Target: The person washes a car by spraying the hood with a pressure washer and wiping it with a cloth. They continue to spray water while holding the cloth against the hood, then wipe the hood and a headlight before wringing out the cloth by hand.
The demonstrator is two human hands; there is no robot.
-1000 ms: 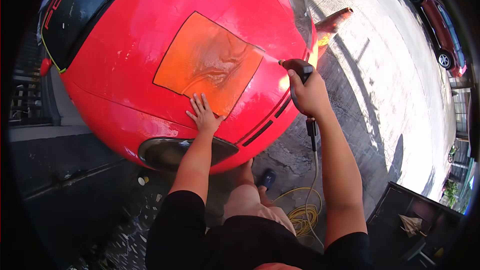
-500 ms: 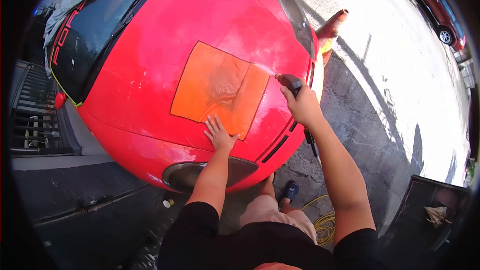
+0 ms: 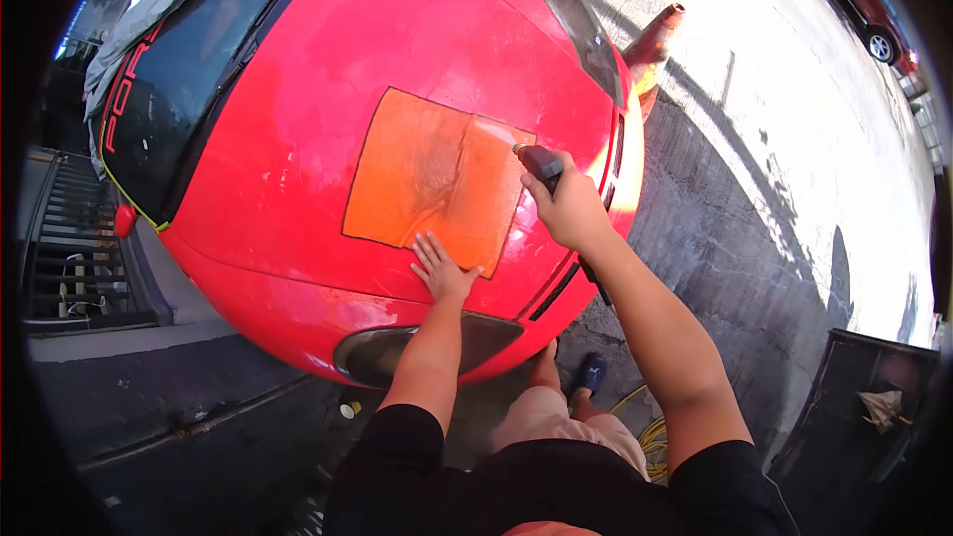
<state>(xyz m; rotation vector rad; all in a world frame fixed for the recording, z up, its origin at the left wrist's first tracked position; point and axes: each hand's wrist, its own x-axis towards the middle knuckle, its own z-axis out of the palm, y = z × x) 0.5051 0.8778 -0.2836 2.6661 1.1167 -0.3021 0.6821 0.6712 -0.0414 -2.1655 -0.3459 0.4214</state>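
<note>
Cloth (image 3: 397, 179), orange and dark-edged, spread near the middle of the frame on the hood (image 3: 308, 69) of the red car, with a dark damp-looking patch and creases across its middle. Held at the lower edge by the left hand (image 3: 446, 276), fingers wide and flat, thumb close to the lower right corner. At the upper right corner, the spray gun (image 3: 541, 165), wrapped in the closed right hand (image 3: 578, 206), nozzle pointed left over the cloth with a pale streak of spray ahead of it. Broad red paint beyond the upper and left edges, giving room to slide; a narrower strip on the right before the slots at the car's front edge. Farther out, one headlight (image 3: 382, 355) below and another (image 3: 578, 25) above right, windshield (image 3: 189, 69) at upper left. Past the front edge, cone (image 3: 650, 48) near the car, wide pavement (image 3: 710, 228) to the right. Lower right, yellow hose (image 3: 653, 442) and dark box (image 3: 854, 407).
</note>
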